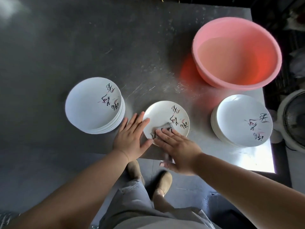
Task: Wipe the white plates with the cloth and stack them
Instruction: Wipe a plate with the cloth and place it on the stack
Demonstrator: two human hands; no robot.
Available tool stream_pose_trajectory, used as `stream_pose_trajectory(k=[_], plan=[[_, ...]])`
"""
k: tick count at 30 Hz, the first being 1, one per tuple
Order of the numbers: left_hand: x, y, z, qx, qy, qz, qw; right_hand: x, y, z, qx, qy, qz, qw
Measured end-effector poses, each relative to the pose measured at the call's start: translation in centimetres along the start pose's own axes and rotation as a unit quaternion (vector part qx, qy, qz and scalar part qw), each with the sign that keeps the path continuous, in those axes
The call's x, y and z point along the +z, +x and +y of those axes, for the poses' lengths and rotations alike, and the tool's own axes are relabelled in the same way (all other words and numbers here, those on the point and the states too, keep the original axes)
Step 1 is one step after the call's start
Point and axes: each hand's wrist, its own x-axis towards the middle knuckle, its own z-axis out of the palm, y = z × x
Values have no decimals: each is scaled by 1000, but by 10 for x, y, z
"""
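Note:
A single white plate with black brush lettering lies on the metal table near its front edge. My right hand presses a grey cloth flat onto the plate's near side with straight fingers. My left hand rests flat against the plate's left rim, fingers extended. A tall stack of the same white plates stands to the left. A lower stack of plates stands to the right.
A large pink basin holding water sits at the back right of the table. A white fan stands beyond the table's right edge. My legs and shoes show below the front edge.

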Motion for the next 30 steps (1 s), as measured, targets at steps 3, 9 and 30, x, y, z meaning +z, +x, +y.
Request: stream_pose_trajectory(k=[3,9,30], plan=[[0,0,0,1,3,2,1000,-16,20,18,108,-9,9,994],[-2,0,1,-1,4,0,1000,-2,1,-3,66,3,32,997],[-5,0,2,-2,-4,12,1000,5,-20,-9,116,3,74,990]])
